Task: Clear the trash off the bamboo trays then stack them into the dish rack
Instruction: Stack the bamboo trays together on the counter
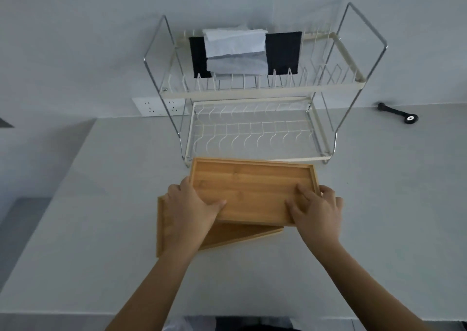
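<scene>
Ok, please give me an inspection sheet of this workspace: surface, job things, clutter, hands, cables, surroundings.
Surface: grey counter, no trash seen on it.
Job's things: top tray held over the lower tray, which lies askew on the counter; both look free of trash. Rack behind them: lower tier empty, upper tier holds a dark cloth and white paper.
Clutter: black tool at the far right by the wall.
Hands: left hand and right hand grip the top tray's near corners.
Cables: nothing seen.
Surroundings: white wall; socket plate behind the rack's left leg.
</scene>
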